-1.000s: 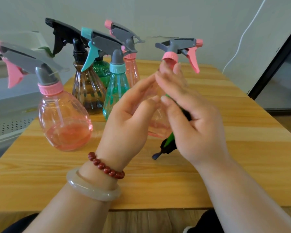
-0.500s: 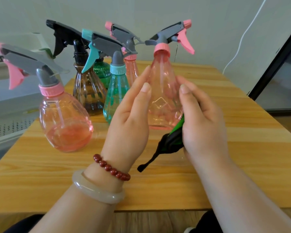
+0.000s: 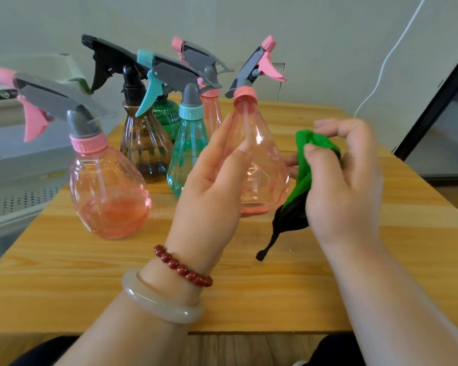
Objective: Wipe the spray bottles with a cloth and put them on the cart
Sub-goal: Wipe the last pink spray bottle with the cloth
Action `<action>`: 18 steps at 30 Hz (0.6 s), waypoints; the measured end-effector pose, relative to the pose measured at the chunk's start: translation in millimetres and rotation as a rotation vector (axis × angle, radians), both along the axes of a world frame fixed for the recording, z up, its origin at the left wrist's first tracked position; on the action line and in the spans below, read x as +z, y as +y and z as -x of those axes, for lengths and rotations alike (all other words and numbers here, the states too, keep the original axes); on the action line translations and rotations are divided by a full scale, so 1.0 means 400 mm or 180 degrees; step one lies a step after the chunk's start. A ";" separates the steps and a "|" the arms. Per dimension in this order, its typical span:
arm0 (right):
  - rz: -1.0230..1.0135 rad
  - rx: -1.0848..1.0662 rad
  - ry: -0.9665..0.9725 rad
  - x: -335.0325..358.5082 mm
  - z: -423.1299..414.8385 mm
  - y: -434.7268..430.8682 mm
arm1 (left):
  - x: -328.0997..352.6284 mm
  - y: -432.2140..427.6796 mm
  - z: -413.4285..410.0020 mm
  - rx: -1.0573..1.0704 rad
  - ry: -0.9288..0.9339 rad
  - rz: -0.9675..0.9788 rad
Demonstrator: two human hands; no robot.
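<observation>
Light wood-grain table (image 3: 90,273) fills most of the view, front edge nearest the person. Plain pale wall (image 3: 315,35) behind, w/ a white cable (image 3: 389,56) running down it at right. Dark-framed glass panel (image 3: 439,109) at far right. Pale grey cart (image 3: 19,180) w/ perforated shelf sits at the table's left edge.

Left hand (image 3: 212,186), red bead bracelet (image 3: 183,268) & pale bangle (image 3: 159,302) on the wrist, holds the pink spray bottle (image 3: 265,159) upright near table centre. Thumb lies across the front, fingers wrap behind, tips showing at its right side. Base is on or just over the table; can't tell which. Its trigger head points up & right.

Right hand (image 3: 347,186) is just right of it, fingers curled, thumb pinching a bunched green cloth (image 3: 306,159). A black part of the cloth w/ a thin tail hangs toward the table. Cloth is just beside the bottle; contact unclear.

5 more stand upright on the table, left & behind, close together: big pink bottle (image 3: 109,191) w/ pink liquid, brown bottle (image 3: 143,143), teal bottle (image 3: 188,151), green bottle (image 3: 167,114), slim pink bottle (image 3: 212,112) at back.
</observation>
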State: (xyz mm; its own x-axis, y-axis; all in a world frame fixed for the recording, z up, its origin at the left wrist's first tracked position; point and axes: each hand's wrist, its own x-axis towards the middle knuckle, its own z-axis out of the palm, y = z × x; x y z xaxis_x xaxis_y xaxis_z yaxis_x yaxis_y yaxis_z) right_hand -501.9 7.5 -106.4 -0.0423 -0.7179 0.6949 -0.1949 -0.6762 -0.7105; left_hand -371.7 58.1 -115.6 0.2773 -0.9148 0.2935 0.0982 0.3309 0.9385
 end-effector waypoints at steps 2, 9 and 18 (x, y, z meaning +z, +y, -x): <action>0.0383 -0.0194 0.0295 -0.005 -0.005 0.006 | -0.001 -0.003 0.002 0.0059 0.0057 0.0017; 0.1676 0.0692 0.0968 -0.020 -0.040 0.048 | 0.002 -0.007 0.006 0.0141 0.0291 0.0093; 0.0940 0.0159 0.0508 -0.026 -0.037 0.033 | -0.005 -0.004 -0.015 0.0143 0.0333 -0.0047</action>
